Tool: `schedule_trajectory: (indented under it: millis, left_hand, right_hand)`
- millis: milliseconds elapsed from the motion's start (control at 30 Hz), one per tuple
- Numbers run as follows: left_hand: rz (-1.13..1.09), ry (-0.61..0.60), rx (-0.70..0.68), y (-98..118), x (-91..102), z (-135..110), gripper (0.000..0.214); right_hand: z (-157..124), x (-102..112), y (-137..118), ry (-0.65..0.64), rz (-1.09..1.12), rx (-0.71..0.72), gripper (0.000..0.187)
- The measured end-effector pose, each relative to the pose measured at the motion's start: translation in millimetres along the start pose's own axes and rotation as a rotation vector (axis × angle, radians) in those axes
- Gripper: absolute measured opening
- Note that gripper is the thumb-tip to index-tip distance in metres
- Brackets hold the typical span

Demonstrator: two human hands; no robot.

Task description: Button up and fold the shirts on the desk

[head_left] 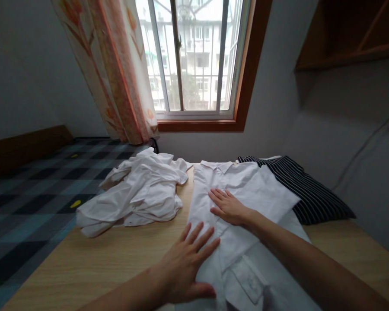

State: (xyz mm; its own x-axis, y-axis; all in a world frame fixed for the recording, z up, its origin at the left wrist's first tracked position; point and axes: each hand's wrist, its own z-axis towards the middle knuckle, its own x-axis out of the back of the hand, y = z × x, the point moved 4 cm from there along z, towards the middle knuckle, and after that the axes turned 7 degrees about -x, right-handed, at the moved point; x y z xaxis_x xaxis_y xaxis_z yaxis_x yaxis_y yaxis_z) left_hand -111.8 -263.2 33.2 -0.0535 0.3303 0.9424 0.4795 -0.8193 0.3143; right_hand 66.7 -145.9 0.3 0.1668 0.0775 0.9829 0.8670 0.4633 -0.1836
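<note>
Your right hand (227, 206) lay palm down near the centre of the frame on a white, collared, button-front cloth shirt (235, 242), its fingers extended and close together, pressing flat with nothing gripped. Your left hand (184, 263), at lower centre, was wide open with fingers spread over the shirt's left edge, grasping nothing; whether its whole palm touched could not be told. The shirt was spread on the pale wood-grain surface (116, 255), from the middle down to the bottom of the frame, collar toward the window (194, 60) at the top. A crumpled pile of white cloth (142, 190) sat left of centre, and a black fabric piece with white stripes (304, 190) lay at right. At upper right hung an open brown wooden wall cabinet (343, 60) with a slanting divider (372, 26), its interior too dark for you to make out any contents.
</note>
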Motion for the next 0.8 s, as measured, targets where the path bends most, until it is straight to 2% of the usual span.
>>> schedule_trajectory:
  millis: [200,333,500,633,700,800]
  left_hand:
    - [0.026,-0.012,0.004,-3.5,2.7,-19.4,0.090]
    - [0.087,0.005,-0.039,16.2,0.6,-30.6,0.086]
    - [0.169,0.096,-0.300,50.4,-15.6,-42.5,0.070]
    - [0.211,0.149,-0.402,51.9,-27.6,-45.8,0.065]
    - [0.222,0.151,-0.421,51.9,-26.0,-45.8,0.062]
    - [0.186,0.136,-0.412,59.8,-6.1,-39.6,0.053]
  right_hand:
    - [15.8,1.1,-11.8,0.018,0.008,-0.035,0.070]
    - [0.2,5.4,-14.4,0.043,0.070,-0.100,0.064]
    - [-63.5,12.1,0.7,0.024,0.132,-0.105,0.057]
    - [-133.4,8.6,23.1,0.061,0.065,-0.194,0.056]
    - [-167.7,5.2,28.2,0.073,0.063,-0.205,0.056]
    - [-215.6,0.7,27.2,0.076,0.085,-0.190,0.057]
